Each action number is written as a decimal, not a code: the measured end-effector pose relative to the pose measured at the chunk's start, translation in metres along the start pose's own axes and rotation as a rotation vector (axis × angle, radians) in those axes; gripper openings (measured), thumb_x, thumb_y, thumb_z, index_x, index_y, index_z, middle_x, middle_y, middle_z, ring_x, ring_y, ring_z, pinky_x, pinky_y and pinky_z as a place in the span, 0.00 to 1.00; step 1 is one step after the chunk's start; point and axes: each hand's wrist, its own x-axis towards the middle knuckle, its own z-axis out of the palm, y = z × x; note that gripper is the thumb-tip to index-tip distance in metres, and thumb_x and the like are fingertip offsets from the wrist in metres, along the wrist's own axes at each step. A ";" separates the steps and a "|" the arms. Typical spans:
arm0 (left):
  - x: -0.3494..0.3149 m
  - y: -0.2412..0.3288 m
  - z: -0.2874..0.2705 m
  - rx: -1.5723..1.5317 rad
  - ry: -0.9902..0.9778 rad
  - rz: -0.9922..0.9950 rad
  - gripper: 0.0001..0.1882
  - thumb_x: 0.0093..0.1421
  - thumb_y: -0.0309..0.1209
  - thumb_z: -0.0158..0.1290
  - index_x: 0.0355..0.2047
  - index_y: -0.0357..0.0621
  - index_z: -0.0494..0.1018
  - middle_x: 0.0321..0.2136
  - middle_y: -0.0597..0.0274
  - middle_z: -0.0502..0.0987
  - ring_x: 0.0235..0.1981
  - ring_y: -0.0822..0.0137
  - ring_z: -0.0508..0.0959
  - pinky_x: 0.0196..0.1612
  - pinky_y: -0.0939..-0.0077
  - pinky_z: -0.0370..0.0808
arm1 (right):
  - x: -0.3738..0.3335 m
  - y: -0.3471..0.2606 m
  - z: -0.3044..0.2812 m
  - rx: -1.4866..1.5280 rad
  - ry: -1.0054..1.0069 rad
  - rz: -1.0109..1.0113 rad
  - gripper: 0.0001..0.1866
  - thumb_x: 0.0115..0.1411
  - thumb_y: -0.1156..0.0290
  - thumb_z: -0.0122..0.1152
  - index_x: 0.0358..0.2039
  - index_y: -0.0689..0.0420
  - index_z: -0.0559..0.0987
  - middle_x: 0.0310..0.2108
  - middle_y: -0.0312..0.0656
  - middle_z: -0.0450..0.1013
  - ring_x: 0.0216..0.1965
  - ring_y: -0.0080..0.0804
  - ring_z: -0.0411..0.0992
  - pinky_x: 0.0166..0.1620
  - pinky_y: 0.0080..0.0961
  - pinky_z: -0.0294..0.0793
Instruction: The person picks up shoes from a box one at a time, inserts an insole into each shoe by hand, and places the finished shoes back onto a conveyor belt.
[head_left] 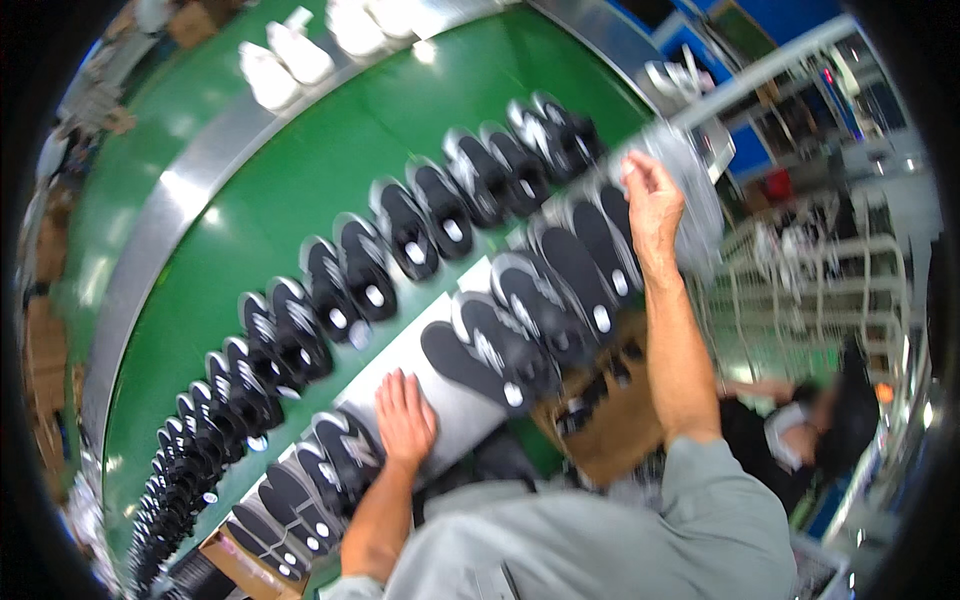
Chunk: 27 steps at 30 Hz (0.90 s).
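Note:
My left hand (407, 415) rests on the silver metal ledge (455, 420) with its fingers stretched out, holding nothing. Close to its left stand a pair of black sneakers (347, 450) with grey marks. My right hand (653, 200) is raised at the ledge's far right end, its fingers curled together in a pinch. Whatever lies between those fingertips is too small or blurred to make out. Beside it is a blurred, translucent stack of plastic sheets (695, 190). Black insoles (455, 362) with white heel marks lie along the ledge, next to another black sneaker pair (540, 305).
Beyond the ledge, a long row of black sneakers (405, 230) stands on a green conveyor belt (290, 190). White shoes (297, 52) are at the far side. A cardboard box (240, 560) sits lower left. To the right are a wire cart (810, 290) and another person (790, 440).

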 end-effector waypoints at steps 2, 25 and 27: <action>0.003 0.002 -0.006 0.007 0.027 0.014 0.27 0.62 0.30 0.48 0.61 0.31 0.64 0.64 0.36 0.62 0.66 0.37 0.61 0.68 0.44 0.56 | -0.073 -0.026 -0.036 0.215 0.083 0.148 0.13 0.66 0.69 0.62 0.48 0.63 0.81 0.38 0.39 0.80 0.33 0.19 0.74 0.35 0.17 0.73; 0.015 -0.010 0.029 0.103 0.074 0.051 0.28 0.64 0.34 0.47 0.64 0.38 0.62 0.67 0.45 0.60 0.70 0.45 0.56 0.72 0.51 0.52 | -0.627 0.054 -0.213 -0.447 -0.845 0.955 0.13 0.59 0.72 0.54 0.42 0.56 0.83 0.40 0.54 0.80 0.42 0.51 0.79 0.47 0.39 0.77; 0.015 -0.008 0.027 0.093 0.066 0.065 0.28 0.64 0.34 0.47 0.64 0.38 0.62 0.67 0.44 0.60 0.70 0.45 0.56 0.72 0.52 0.51 | -0.630 0.064 -0.215 -0.457 -0.846 0.903 0.14 0.59 0.73 0.53 0.42 0.55 0.84 0.40 0.54 0.80 0.43 0.51 0.79 0.47 0.39 0.77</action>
